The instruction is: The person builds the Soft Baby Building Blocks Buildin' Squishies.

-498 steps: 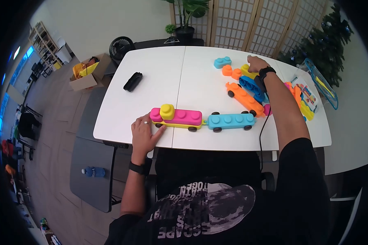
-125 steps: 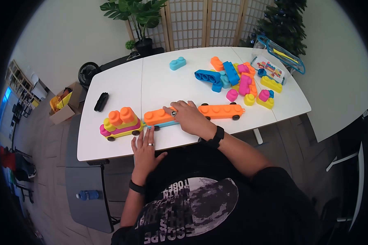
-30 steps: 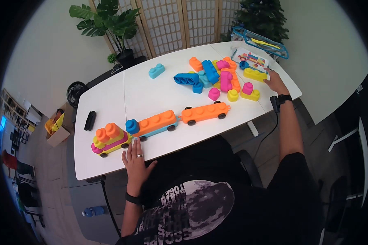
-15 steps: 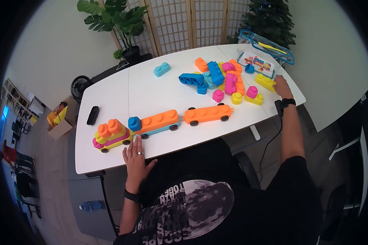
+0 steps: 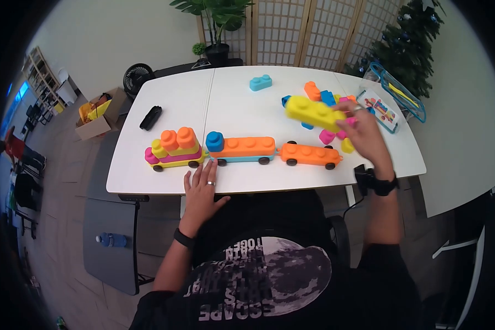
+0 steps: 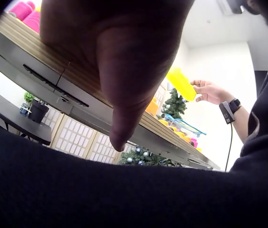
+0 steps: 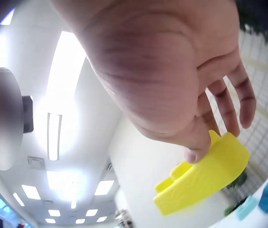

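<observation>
My right hand point(image 5: 367, 140) pinches one end of a long yellow building block point(image 5: 312, 112), held raised above the table. In the right wrist view the thumb presses one side of the yellow block point(image 7: 203, 173). A three-car toy train stands along the near side. Its left car point(image 5: 176, 160) has a yellow wheeled base stacked with pink, yellow and orange blocks. On the middle car's light blue base sit a long orange block point(image 5: 248, 145) and a blue block point(image 5: 215, 141). The right car point(image 5: 311, 155) is a bare orange base. My left hand point(image 5: 199, 201) lies at the table edge, straight fingertips by the middle car's front wheel.
Behind the raised block lies a pile of loose blocks, including pink blocks point(image 5: 328, 136). A light blue block point(image 5: 260, 83) stands at the back. A black case point(image 5: 151, 117) lies at left. A picture card point(image 5: 380, 110) and a clear blue-trimmed bag point(image 5: 397, 91) are at back right.
The right hand has taken the yellow block from the table's right side and carried it up and left. The left hand stays by the train. Earlier, orange and blue blocks joined the cars.
</observation>
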